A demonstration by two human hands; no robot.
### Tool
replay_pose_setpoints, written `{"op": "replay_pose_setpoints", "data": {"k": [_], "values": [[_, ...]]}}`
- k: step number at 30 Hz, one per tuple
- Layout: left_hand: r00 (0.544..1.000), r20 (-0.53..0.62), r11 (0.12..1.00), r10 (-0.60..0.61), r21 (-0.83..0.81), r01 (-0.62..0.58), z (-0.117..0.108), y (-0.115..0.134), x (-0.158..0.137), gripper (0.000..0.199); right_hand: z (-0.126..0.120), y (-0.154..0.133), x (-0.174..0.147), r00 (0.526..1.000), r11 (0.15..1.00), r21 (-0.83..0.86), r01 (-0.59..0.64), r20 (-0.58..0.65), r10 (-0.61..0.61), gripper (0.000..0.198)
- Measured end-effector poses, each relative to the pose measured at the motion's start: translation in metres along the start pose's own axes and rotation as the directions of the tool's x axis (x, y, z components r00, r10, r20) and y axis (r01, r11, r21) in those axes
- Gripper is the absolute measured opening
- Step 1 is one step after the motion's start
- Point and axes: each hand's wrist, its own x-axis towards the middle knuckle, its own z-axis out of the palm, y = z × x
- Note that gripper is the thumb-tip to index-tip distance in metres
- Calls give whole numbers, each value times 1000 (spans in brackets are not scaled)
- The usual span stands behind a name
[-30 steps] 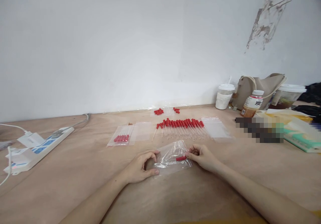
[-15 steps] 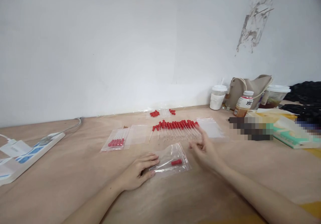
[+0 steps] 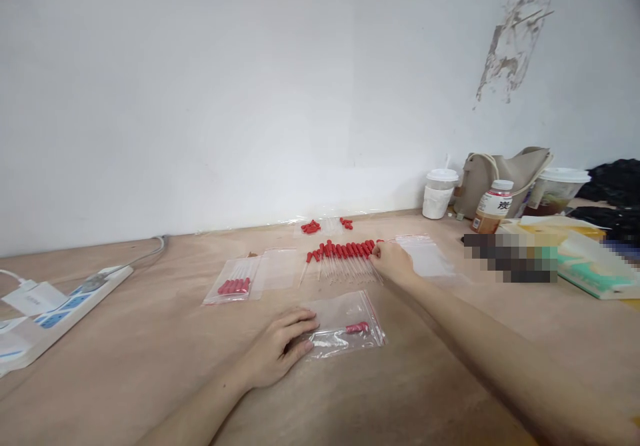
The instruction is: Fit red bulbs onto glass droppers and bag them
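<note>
My left hand (image 3: 283, 347) lies on the near left end of a clear zip bag (image 3: 333, 306), its fingers stretched out and pressing the plastic to the table. Inside that bag is one glass dropper with a red rubber bulb (image 3: 357, 328). Farther off, a row of red-bulbed droppers (image 3: 345, 251) lies side by side, thin stems toward me. My right hand (image 3: 393, 261) is at the row's right end, fingertips pinched round a dropper whose red bulb (image 3: 381, 241) just shows past them; its stem is mostly hidden.
Left of the row lies a filled zip bag (image 3: 234, 286) with several red-bulbed droppers. Flat bags (image 3: 425, 256) sit beyond my right hand. Loose red bulbs (image 3: 311, 227) rest near the wall. A power strip (image 3: 70, 309) is at left; a cup (image 3: 439, 196) and bottle (image 3: 493, 207) stand at right.
My right hand has moved forward and left onto the row's right end, its fingers closing on a dropper. The dropper in the near bag now lies under smoother plastic; my left hand stays put.
</note>
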Motion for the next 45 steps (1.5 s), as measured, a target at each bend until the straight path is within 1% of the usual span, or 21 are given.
{"op": "replay_pose_setpoints", "data": {"k": [4, 7, 11, 14, 16, 19, 23, 25, 26, 27, 28, 29, 30, 32, 34, 37, 39, 42, 44, 45], "values": [[1000, 7, 1000, -9, 7, 9, 1, -1, 0, 33, 10, -11, 14, 997, 996, -65, -69, 18, 70, 20], [1000, -1, 1000, -8, -4, 8, 1, 0, 0, 33, 16, -13, 20, 994, 992, -79, -102, 41, 105, 22], [1000, -15, 1000, -4, -12, 3, 1, 1, 0, 33, 19, -13, 25, 986, 988, -53, -148, 74, 152, 27], [1000, -19, 1000, -1, -12, 1, 0, 1, 1, 33, 16, -13, 28, 981, 986, -6, -166, 97, 166, 26], [1000, -19, 1000, 0, -16, 0, 0, 1, 0, 33, 10, -11, 30, 982, 986, 40, -160, 109, 155, 22], [1000, -16, 1000, 0, -10, 0, 0, 1, 0, 32, -5, -4, 27, 984, 983, 144, -117, 147, 96, 18], [1000, -13, 1000, 0, 2, 0, 1, 1, 1, 33, -22, 12, 4, 973, 946, 322, -41, 228, -35, 31], [1000, -14, 1000, 1, -2, -1, 1, 1, 1, 33, -24, 21, -14, 970, 872, 488, -24, 223, -98, 30], [1000, -15, 1000, 0, -3, 0, 1, 1, 1, 33, -23, 25, -24, 970, 797, 604, -28, 208, -123, 29], [1000, -15, 1000, -2, -4, 2, 1, 1, 1, 33, -21, 29, -33, 972, 700, 713, -42, 191, -137, 36], [1000, -14, 1000, -4, -3, 4, 1, 1, 1, 33, -19, 32, -41, 973, 599, 798, -65, 185, -141, 47], [1000, -12, 1000, -7, -1, 7, 1, 0, 1, 33, -15, 34, -49, 974, 506, 858, -92, 183, -133, 57], [1000, -9, 1000, -11, 2, 11, 1, 1, 1, 33, -12, 36, -56, 976, 438, 891, -119, 187, -113, 63], [1000, -8, 1000, -18, 9, 18, 0, 1, 1, 33, -5, 36, -66, 981, 340, 926, -164, 189, -43, 67], [1000, -4, 1000, -23, 18, 23, 0, 2, 1, 33, 0, 33, -73, 982, 270, 944, -187, 183, 38, 67], [1000, -4, 999, -22, 23, 22, -1, 2, 1, 33, 6, 25, -79, 970, 178, 955, -237, 223, 93, 59], [1000, -9, 1000, -18, 21, 18, -1, 3, 1, 33, 8, 19, -81, 953, 102, 948, -300, 292, 86, 48], [1000, -11, 1000, -17, 19, 17, 0, 3, 1, 33, 7, 14, -84, 905, -16, 905, -425, 425, 33, 29], [1000, -8, 1000, -23, 20, 23, 0, 3, 1, 32, 5, 14, -86, 876, -64, 873, -483, 482, -25, 21], [1000, -8, 999, -25, 19, 25, 0, 3, 1, 32, 4, 15, -86, 867, -68, 865, -497, 495, -53, 20]]}}
